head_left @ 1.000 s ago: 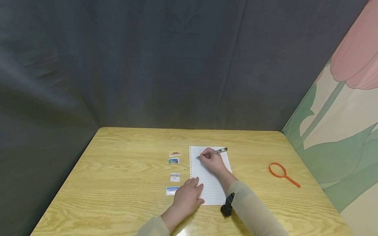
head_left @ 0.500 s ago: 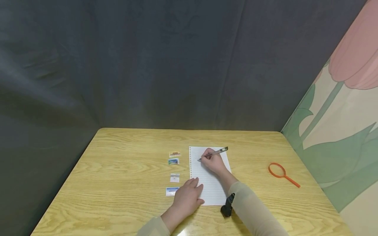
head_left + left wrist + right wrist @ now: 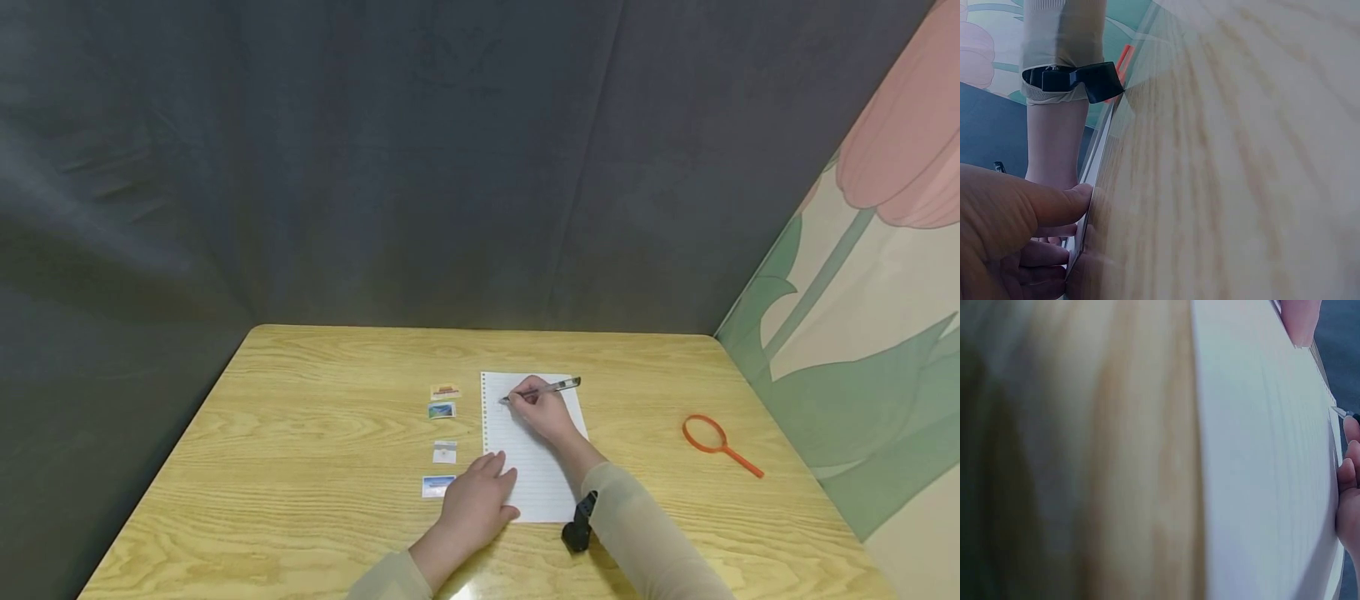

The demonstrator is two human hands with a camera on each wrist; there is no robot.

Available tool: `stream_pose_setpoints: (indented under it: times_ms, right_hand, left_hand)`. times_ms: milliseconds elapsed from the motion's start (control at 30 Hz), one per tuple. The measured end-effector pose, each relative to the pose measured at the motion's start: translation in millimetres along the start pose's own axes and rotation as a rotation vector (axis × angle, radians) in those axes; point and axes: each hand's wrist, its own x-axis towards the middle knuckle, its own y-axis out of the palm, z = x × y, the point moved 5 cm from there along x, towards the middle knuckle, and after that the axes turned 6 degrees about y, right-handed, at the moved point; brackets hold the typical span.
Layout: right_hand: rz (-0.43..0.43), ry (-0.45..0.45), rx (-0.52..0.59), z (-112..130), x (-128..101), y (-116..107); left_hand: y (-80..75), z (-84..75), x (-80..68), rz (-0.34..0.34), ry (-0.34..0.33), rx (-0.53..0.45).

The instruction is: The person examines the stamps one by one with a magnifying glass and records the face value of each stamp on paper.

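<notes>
Head view: left hand (image 3: pixel 474 504) lies flat, fingers relaxed and together, pressing the near left corner of the lined sheet (image 3: pixel 542 487) on the wooden table (image 3: pixel 315 467). Four small picture cards (image 3: pixel 444 451) lie in a column just left of the sheet. Farther on, right hand (image 3: pixel 542 411) pinches the pen (image 3: pixel 558 386) in curled fingers; its long axis runs left-right, tip pointing left onto the sheet's upper lines, cap end raised right. An orange magnifier (image 3: pixel 718 443) lies well apart, right.

sleeves (image 3: pixel 637 533): 2, beige, long, snug | wrist camera (image 3: pixel 579 523): black, strapped | hands: bare
</notes>
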Motion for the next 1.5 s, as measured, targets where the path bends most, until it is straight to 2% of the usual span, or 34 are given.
stream_pose_setpoints:
  times_ms: [600,833,933,1333,1500]
  right_hand:
    - [-0.023,0.006,-0.026,0,2,-2]
    - [-0.074,0.093,0.06,-6,1,-8]
    - [-0.075,0.101,0.069,-6,0,-9]
    - [-0.063,0.02,-0.003,-4,0,-8]
    - [-0.05,0.014,-0.014,-3,-1,-7]
  left_hand:
    - [-0.1,0.4,-0.5,0.027,-0.008,-0.01]
    - [1.5,1.3,-0.3,0.036,-0.01,-0.015]
    - [1.2,1.3,-0.8,0.036,-0.011,-0.019]
    - [1.0,1.2,-0.5,0.024,-0.008,-0.021]
    - [1.5,1.4,-0.9,0.018,-0.007,-0.022]
